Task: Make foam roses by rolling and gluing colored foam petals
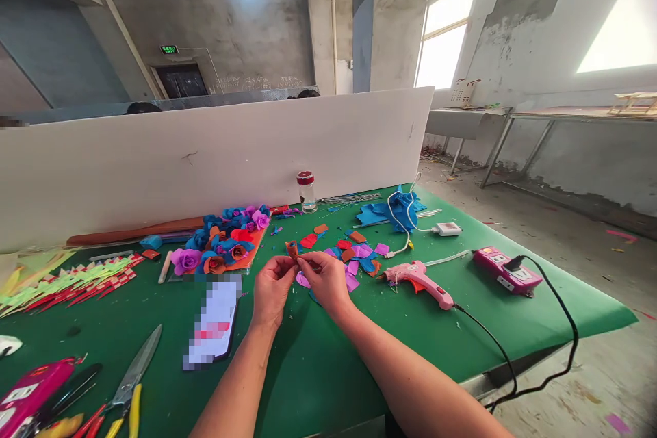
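Between both sets of fingertips is a small rolled piece of orange-brown paper [292,248], with a dark spot at its top. My left hand [273,287] pinches it from the left, and my right hand [326,279] closes on it from the other side. Cut paper petals [352,267] in purple, blue, red and orange lie scattered just beyond and beside my right hand. To the right rests a pink hot glue gun [421,282] with a glue stick in its back. Finished paper flowers [220,241] are heaped to the left of my hands.
A phone [213,321] lies left of my forearm, near scissors [134,369]. A glass jar [306,193] stands by the white board [230,157]. Blue crepe paper [400,209], a white charger [446,229] and a pink power strip [506,272] with a black cord lie right.
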The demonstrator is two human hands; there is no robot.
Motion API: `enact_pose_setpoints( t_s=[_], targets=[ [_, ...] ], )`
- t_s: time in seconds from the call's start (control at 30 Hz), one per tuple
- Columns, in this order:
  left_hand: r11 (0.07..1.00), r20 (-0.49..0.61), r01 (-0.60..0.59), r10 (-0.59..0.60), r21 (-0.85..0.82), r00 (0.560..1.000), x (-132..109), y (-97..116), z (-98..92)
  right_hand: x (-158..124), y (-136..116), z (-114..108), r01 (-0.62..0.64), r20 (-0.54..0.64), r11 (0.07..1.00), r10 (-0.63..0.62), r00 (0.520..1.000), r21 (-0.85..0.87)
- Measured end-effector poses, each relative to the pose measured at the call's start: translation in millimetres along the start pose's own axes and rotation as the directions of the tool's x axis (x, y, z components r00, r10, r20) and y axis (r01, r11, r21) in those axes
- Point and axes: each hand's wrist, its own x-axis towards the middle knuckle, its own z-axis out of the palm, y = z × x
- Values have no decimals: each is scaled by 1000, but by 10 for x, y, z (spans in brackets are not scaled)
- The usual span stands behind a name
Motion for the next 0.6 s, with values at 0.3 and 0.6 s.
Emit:
enact_pose_setpoints(
  t_s=[0.3, 0.6],
  targets=[
    [877, -106, -302, 364, 375, 926, -24, -6, -55, -20, 21, 58, 32, 66, 979, -46, 997, 200],
    [686, 22, -512, 587, 517, 809, -90, 41, -78, 36, -26, -12, 174, 75, 918, -213, 974, 355]
  ],
)
